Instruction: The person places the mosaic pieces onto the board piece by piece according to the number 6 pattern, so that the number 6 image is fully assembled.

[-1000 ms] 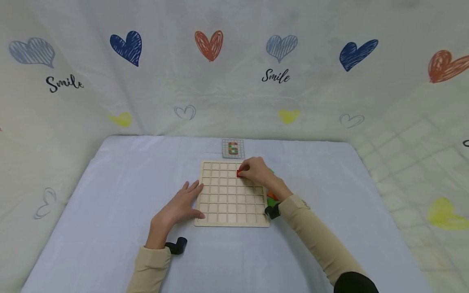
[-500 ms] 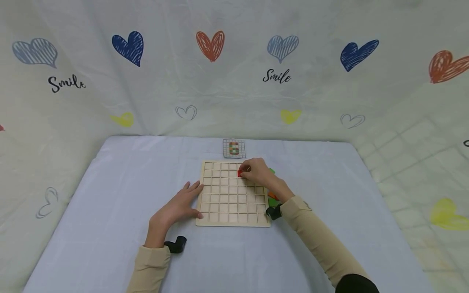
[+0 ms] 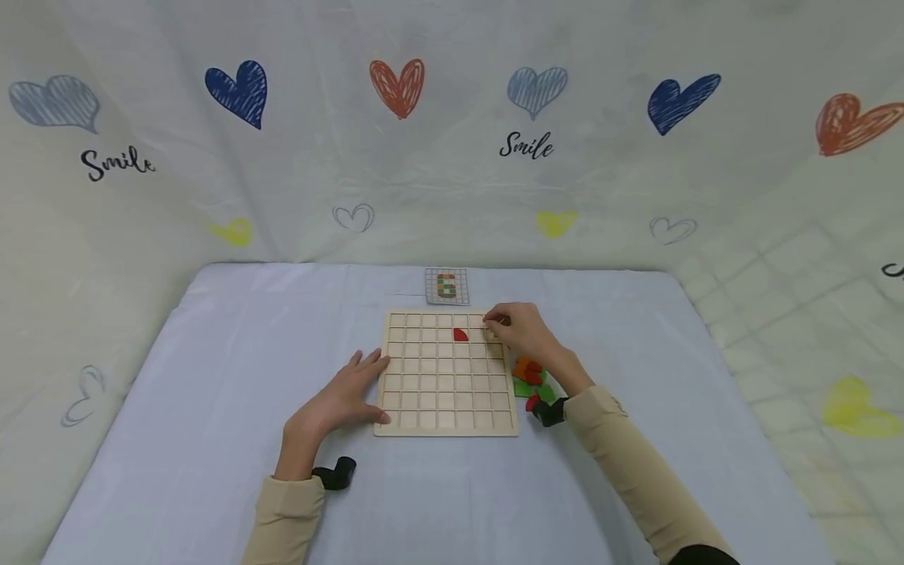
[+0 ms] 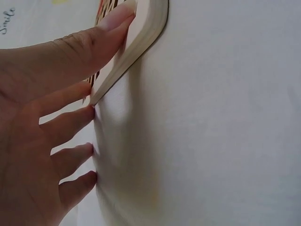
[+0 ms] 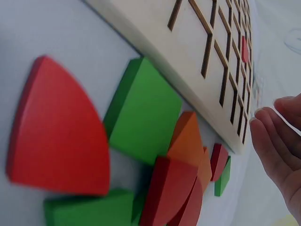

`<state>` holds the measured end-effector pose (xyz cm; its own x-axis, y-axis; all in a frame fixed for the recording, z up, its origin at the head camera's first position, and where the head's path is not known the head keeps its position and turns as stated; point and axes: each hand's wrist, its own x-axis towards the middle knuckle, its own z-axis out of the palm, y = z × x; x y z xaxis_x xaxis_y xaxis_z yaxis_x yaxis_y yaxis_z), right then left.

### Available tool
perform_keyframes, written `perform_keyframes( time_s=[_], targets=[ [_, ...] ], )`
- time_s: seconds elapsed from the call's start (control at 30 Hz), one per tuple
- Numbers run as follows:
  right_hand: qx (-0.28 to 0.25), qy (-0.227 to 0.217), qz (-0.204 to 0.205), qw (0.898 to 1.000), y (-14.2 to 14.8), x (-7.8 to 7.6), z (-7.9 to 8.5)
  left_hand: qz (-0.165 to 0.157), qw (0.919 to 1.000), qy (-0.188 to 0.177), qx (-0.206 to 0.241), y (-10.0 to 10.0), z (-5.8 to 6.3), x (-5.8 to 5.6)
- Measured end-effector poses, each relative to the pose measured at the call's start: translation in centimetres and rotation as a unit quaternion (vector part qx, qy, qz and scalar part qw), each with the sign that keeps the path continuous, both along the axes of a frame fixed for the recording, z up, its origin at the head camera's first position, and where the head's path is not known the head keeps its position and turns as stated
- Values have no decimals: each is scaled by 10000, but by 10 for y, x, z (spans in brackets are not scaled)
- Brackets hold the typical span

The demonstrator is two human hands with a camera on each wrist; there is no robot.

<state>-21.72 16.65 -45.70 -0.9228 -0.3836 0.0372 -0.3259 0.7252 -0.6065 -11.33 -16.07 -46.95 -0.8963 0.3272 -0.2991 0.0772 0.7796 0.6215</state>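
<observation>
We see a smooth red quarter-round block [image 3: 461, 335] lying flat on a pale wooden board [image 3: 434, 384], in the second row from the far edge, fifth square from the left. Dark grooves cut the board into squares; its corners are rounded. The left hand [image 3: 344, 396] is spread wide, thumb on the board's near left corner, fingertips along its left side. Over the far right part, the right hand [image 3: 524, 329] keeps thumb and fingers narrow, and we see them bare. Right of the board we find thick, flat-topped pieces: a red wedge [image 5: 59, 132], a green block [image 5: 143, 113], an orange piece [image 5: 187, 139]. Beyond lies a gridded card [image 3: 447, 286]; soft white cloth covers the tabletop [image 3: 233, 377].
</observation>
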Motion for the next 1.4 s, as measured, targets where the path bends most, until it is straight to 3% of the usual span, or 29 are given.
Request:
perform_keyframes(
  time_s=[0.47,0.87,1.4],
  targets=[
    [266,-151,-340,9990,31,5,0,-41,10000,-33,78,-6,-1,0],
    [557,-214,-265,9979,49,0,-5,-79,9998,-39,195,-8,1,0],
    [797,-686,-123,9944,53,-10,-12,-105,9998,-52,133,-7,-4,-1]
  ],
)
